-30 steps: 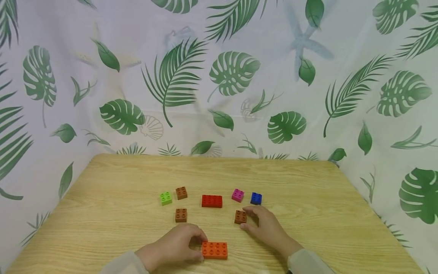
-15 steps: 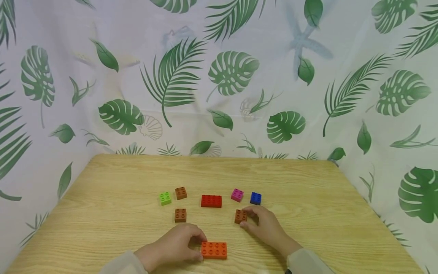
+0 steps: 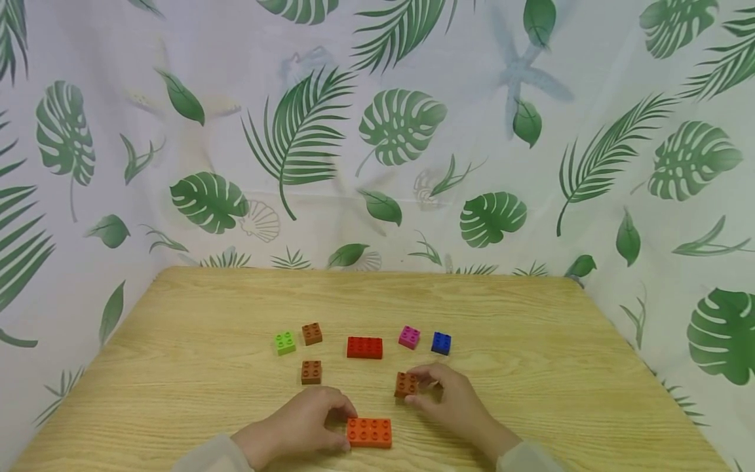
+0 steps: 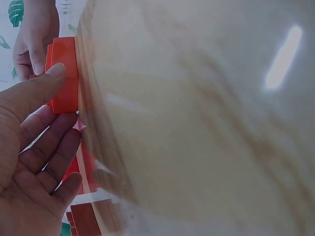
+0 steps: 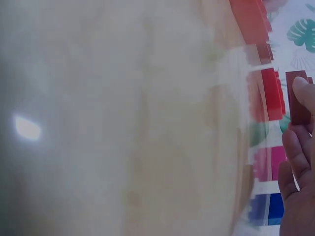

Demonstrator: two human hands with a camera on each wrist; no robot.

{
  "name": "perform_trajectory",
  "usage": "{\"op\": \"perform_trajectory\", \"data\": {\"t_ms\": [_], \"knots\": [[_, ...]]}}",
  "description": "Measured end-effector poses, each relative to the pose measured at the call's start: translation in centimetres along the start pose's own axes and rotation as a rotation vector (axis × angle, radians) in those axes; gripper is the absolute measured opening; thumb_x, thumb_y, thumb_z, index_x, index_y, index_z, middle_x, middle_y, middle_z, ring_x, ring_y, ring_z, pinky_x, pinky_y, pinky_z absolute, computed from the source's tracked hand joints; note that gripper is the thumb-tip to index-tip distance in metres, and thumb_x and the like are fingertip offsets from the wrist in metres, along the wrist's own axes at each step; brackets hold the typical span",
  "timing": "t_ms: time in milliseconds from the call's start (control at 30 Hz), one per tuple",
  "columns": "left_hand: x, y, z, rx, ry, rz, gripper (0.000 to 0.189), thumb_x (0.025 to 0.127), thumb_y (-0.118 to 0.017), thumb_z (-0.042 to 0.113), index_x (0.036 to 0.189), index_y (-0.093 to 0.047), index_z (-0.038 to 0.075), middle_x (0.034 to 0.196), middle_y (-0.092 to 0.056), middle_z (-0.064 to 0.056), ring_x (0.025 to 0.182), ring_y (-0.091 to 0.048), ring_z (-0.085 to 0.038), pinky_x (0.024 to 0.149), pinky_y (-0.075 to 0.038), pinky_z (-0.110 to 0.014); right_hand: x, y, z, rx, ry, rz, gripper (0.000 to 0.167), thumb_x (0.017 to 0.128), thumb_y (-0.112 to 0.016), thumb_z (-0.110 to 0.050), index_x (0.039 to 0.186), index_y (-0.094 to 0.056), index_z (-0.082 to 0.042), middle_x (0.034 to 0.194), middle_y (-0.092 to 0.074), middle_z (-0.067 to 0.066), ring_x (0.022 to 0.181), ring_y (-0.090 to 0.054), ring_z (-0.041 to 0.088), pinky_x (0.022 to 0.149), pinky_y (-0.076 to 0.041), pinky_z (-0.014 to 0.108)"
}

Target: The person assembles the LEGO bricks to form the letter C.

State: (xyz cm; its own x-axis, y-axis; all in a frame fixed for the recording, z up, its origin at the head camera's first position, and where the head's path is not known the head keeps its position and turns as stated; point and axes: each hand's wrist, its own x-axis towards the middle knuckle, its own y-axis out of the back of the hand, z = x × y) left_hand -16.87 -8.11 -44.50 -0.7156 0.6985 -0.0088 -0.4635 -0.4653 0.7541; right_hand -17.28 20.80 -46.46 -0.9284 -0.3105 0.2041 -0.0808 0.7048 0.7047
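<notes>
My left hand (image 3: 307,419) pinches the left end of an orange eight-stud toy brick (image 3: 369,432) near the table's front edge. In the left wrist view the thumb lies along the near side of the orange brick (image 4: 66,91), fingers behind it. My right hand (image 3: 451,400) pinches a brown four-stud brick (image 3: 406,385) between thumb and fingers, studs up, to the right of and beyond the orange one. In the right wrist view this brown brick (image 5: 298,105) is lifted off the tabletop, its underside above the table.
Farther back on the wooden table (image 3: 206,341) lie a red eight-stud brick (image 3: 364,347), a lime green brick (image 3: 286,343), two brown bricks (image 3: 312,334), a pink brick (image 3: 409,337) and a blue brick (image 3: 441,343). A leaf-patterned curtain (image 3: 330,170) hangs behind the table.
My right hand has moved toward me and slightly left, carrying the brown brick closer to the orange one. The left hand and the orange brick have stayed in place.
</notes>
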Motion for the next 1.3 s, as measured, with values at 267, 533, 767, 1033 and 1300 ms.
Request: {"op": "perform_trajectory", "data": {"t_ms": [267,533,767,1033,1300], "knots": [[0.1,0.0,0.1,-0.003,0.015,-0.003,0.032,0.077,-0.080,0.031,0.103,-0.069,0.017,0.098,-0.062,0.017,0.094,-0.056,-0.003,0.087,-0.046,-0.030,-0.9,-0.4,-0.7,0.068,0.093,-0.072,0.037,0.084,-0.071,-0.040,0.115,-0.065,-0.020,0.103,-0.062,-0.013,0.089,-0.058,0.010,0.076,-0.050,0.029],[0.1,-0.1,0.0,0.001,0.004,-0.003,0.032,0.077,-0.080,0.032,0.103,-0.070,0.017,0.098,-0.062,0.017,0.093,-0.056,-0.002,0.086,-0.047,-0.029,-1.4,-0.8,-1.2,0.115,0.137,-0.142,0.037,0.085,-0.070,-0.040,0.115,-0.065,-0.020,0.103,-0.062,-0.013,0.088,-0.058,0.010,0.076,-0.049,0.028],[0.1,-0.1,0.0,0.006,-0.011,0.003,0.031,0.077,-0.080,0.031,0.102,-0.070,0.016,0.097,-0.062,0.016,0.092,-0.056,-0.002,0.085,-0.047,-0.028,-1.8,-0.9,-1.4,0.121,0.185,-0.163,0.034,0.085,-0.072,-0.037,0.114,-0.065,-0.021,0.099,-0.061,-0.014,0.086,-0.058,0.009,0.072,-0.049,0.026],[0.2,-0.1,0.1,-0.007,-0.017,0.010,0.031,0.076,-0.080,0.031,0.101,-0.070,0.016,0.096,-0.062,0.016,0.091,-0.056,-0.002,0.085,-0.047,-0.028,-2.1,-0.9,-1.1,0.112,0.219,-0.156,0.033,0.083,-0.074,-0.037,0.112,-0.064,-0.023,0.097,-0.061,-0.015,0.084,-0.059,0.008,0.070,-0.050,0.026],[0.1,-0.1,0.1,0.002,-0.007,0.008,0.031,0.076,-0.080,0.032,0.101,-0.069,0.018,0.097,-0.062,0.016,0.092,-0.056,-0.003,0.085,-0.047,-0.029,-2.1,-0.9,-1.3,0.122,0.243,-0.168,0.032,0.083,-0.074,-0.034,0.111,-0.064,-0.022,0.098,-0.061,-0.014,0.086,-0.059,0.009,0.073,-0.051,0.027]]}}
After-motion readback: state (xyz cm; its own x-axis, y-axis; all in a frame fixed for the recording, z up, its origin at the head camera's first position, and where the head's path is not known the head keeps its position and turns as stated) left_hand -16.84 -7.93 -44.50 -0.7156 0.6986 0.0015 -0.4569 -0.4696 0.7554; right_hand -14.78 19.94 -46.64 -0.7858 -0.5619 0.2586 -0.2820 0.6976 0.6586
